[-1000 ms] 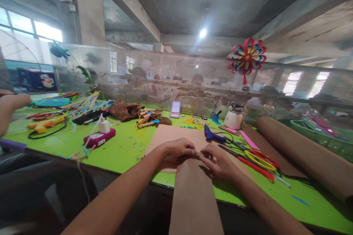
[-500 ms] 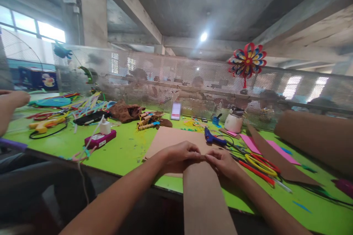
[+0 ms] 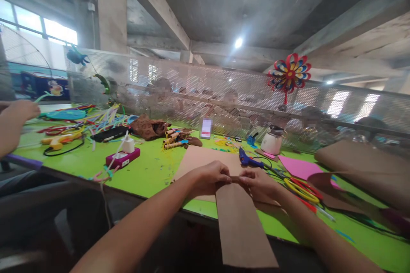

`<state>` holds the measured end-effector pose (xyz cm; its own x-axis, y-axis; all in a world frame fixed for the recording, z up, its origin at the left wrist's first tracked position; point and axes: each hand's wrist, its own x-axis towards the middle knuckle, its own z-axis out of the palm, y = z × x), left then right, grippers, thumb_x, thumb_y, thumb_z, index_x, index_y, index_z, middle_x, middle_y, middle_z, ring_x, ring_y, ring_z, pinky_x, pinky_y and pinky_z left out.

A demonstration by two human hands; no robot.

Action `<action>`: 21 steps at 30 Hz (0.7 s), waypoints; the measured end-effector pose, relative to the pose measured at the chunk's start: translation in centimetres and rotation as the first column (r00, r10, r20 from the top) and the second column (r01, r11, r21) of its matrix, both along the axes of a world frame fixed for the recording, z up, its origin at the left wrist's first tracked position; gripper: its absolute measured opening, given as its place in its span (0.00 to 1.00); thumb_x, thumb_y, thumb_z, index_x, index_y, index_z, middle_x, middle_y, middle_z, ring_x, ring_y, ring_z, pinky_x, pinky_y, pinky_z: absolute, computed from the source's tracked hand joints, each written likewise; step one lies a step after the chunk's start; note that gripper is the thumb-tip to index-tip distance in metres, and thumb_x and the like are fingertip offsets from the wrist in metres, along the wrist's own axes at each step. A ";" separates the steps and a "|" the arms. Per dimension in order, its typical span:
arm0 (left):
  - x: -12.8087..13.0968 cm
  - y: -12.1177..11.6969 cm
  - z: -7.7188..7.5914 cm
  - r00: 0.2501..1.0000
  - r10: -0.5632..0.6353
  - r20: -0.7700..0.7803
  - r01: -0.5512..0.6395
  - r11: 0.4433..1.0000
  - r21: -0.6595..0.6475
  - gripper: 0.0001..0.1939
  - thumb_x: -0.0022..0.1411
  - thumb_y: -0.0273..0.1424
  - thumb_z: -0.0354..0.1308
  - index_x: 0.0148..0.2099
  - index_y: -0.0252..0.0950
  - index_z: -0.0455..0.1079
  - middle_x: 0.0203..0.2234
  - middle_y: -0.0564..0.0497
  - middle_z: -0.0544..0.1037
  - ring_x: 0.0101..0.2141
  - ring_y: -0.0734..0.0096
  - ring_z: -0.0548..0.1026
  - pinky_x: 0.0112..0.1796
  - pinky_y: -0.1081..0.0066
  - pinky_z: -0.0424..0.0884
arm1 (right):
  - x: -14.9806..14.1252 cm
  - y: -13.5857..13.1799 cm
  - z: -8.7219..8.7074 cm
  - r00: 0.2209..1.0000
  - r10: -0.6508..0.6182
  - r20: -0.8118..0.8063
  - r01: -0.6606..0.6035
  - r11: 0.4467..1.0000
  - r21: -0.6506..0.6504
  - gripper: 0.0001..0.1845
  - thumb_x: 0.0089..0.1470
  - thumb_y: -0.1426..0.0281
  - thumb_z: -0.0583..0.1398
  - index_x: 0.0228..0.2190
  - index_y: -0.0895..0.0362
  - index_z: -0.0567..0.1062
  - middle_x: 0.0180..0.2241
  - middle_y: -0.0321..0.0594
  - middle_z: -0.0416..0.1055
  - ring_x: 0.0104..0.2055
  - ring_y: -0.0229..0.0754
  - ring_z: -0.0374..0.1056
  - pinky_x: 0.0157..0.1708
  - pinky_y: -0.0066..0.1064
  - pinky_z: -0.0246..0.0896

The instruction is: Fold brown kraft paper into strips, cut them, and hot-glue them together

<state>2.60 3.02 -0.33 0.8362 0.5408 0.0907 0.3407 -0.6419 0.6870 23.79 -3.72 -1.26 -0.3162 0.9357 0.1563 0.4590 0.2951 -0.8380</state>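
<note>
A long strip of brown kraft paper [image 3: 242, 226] hangs from my fingers over the table's front edge. Its far end looks rolled or folded into a narrow edge. My left hand [image 3: 216, 173] pinches this edge at its left end, fingers curled. Opposite it, my right hand [image 3: 258, 179] pinches the same edge between thumb and fingers. Beneath both hands lies a larger flat sheet of brown paper [image 3: 200, 160]. A blue glue gun [image 3: 248, 158] rests just beyond my right hand, on the sheet's right side.
Yellow and red coiled strips [image 3: 303, 190] lie right of my hand, with pink paper [image 3: 297, 166] and a big brown paper roll [image 3: 358, 166] beyond. Left are a purple power strip [image 3: 123, 158], a yellow glue gun [image 3: 60, 140] and another person's hand [image 3: 19, 121]. A mesh screen [image 3: 192, 89] stands behind.
The strip's near end has come into view, and its far edge stays pinched in both hands. Brown paper at the right has shifted. The other person's hand at left has moved slightly inward.
</note>
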 end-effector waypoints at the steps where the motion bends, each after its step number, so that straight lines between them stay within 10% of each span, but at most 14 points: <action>1: 0.0 0.2 0.1 1.000 -0.003 -0.008 0.003 1.000 0.005 0.13 0.55 0.36 0.56 0.35 0.30 0.72 0.23 0.54 0.71 0.25 0.75 0.65 0.27 0.75 0.59 | 0.1 0.2 0.8 0.998 0.033 0.052 -0.033 0.999 0.011 0.18 0.47 0.56 0.61 0.24 0.60 0.73 0.20 0.34 0.66 0.23 0.36 0.61 0.25 0.27 0.55; 5: 0.2 0.8 0.7 1.000 -0.008 -0.017 0.008 1.000 0.027 0.11 0.54 0.35 0.57 0.32 0.30 0.72 0.21 0.54 0.70 0.25 0.76 0.64 0.27 0.76 0.59 | 0.1 1.3 2.8 0.988 0.092 0.128 -0.098 0.994 0.044 0.20 0.48 0.55 0.61 0.20 0.60 0.74 0.20 0.35 0.68 0.24 0.36 0.62 0.25 0.26 0.54; 14: 0.1 -0.8 -0.5 0.956 0.146 0.254 -0.106 0.981 -0.163 0.16 0.56 0.40 0.54 0.34 0.30 0.70 0.21 0.53 0.69 0.24 0.75 0.64 0.26 0.74 0.59 | -1.3 1.5 0.4 0.996 0.008 0.088 -0.023 0.985 0.172 0.20 0.52 0.56 0.58 0.30 0.61 0.77 0.27 0.38 0.73 0.29 0.38 0.65 0.28 0.26 0.58; 21: -0.4 -1.6 0.5 0.958 0.185 0.218 -0.214 0.970 0.116 0.17 0.59 0.38 0.52 0.24 0.31 0.67 0.20 0.52 0.66 0.23 0.77 0.59 0.23 0.73 0.53 | -1.0 1.4 0.9 0.987 -0.114 0.111 0.075 0.949 0.307 0.15 0.54 0.63 0.56 0.31 0.61 0.78 0.30 0.40 0.75 0.32 0.41 0.67 0.31 0.28 0.59</action>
